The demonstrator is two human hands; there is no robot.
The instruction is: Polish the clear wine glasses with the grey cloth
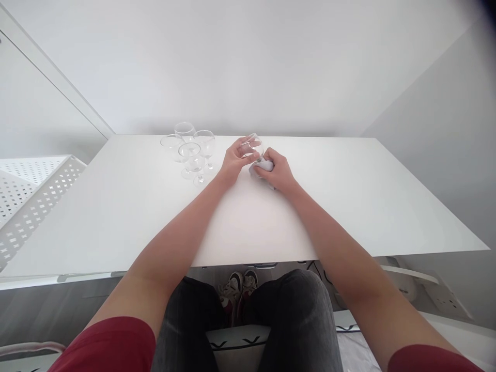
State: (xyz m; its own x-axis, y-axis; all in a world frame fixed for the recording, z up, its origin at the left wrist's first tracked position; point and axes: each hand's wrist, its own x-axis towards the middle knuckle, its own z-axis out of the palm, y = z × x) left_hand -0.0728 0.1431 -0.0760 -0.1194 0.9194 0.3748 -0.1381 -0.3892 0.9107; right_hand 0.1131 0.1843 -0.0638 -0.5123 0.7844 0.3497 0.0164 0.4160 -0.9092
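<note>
A clear stemmed glass [254, 144] is held tilted above the middle of the table, its bowl toward the far left and its foot toward me on the right. My left hand [237, 157] has its fingers wrapped round the bowl. In my right hand [279, 171] is a bunched pale grey cloth [264, 166], pressed about the glass's stem just under the bowl. The cloth and fingers hide most of the stem. Left of my hands, several more clear stemmed glasses stand upright close together, among them a near glass [189, 150] and one on the right [205, 142].
The white table [135, 222] runs up to a white wall [248, 67] at the back. A white perforated panel [46, 191] stands off its left end. My knees are under the front edge, and a wall socket [447, 301] shows low on the right.
</note>
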